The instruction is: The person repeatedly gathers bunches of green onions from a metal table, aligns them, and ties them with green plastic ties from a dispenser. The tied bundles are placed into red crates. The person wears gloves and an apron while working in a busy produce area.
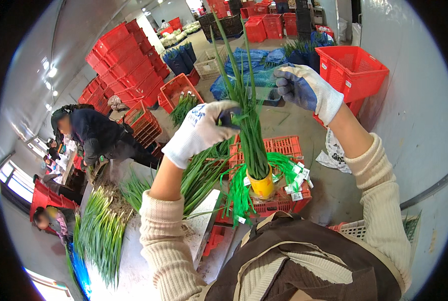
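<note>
A bunch of long green scallions (pixel 255 158) stands upright, its lower end in a yellow cup (pixel 262 186). Thin green mesh netting (pixel 260 101) surrounds the leaves and is stretched out toward the right. Both hands wear white knit gloves with blue palms. My right hand (pixel 306 88) pinches the netting's edge, apart from the leaves. My left hand (pixel 209 129) is curled against the bunch's left side, with netting at its fingertips. Around the cup, green net bags (pixel 242 192) with white tags hang over a red plastic crate (pixel 284 145).
A metal table (pixel 133 240) on the left bears loose scallions (pixel 103 225) and more leaves (pixel 205 177). A person in dark clothes (pixel 99 129) leans over it. Stacked red crates (pixel 126 64) stand behind. A red crate (pixel 352 71) sits near the right wall (pixel 404 94).
</note>
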The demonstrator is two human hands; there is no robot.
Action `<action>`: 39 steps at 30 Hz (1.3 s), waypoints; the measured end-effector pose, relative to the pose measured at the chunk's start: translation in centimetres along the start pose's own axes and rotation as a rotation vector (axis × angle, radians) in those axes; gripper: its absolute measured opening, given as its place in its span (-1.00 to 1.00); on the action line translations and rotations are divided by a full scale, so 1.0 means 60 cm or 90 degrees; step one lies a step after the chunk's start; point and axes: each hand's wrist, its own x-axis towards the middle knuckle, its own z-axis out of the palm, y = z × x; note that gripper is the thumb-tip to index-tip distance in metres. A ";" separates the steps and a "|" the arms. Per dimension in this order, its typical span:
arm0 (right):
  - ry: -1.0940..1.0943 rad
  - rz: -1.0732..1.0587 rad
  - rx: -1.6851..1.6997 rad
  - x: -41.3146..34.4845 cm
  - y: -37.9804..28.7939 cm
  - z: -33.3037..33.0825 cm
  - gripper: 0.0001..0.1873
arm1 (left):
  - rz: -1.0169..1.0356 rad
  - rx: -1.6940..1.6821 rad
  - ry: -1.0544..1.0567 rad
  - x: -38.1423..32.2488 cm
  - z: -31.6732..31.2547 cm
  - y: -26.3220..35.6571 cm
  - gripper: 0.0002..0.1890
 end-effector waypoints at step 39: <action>-0.118 0.005 -0.121 0.103 0.276 0.052 -0.58 | -0.355 -0.707 0.536 -0.307 0.381 -0.184 -0.71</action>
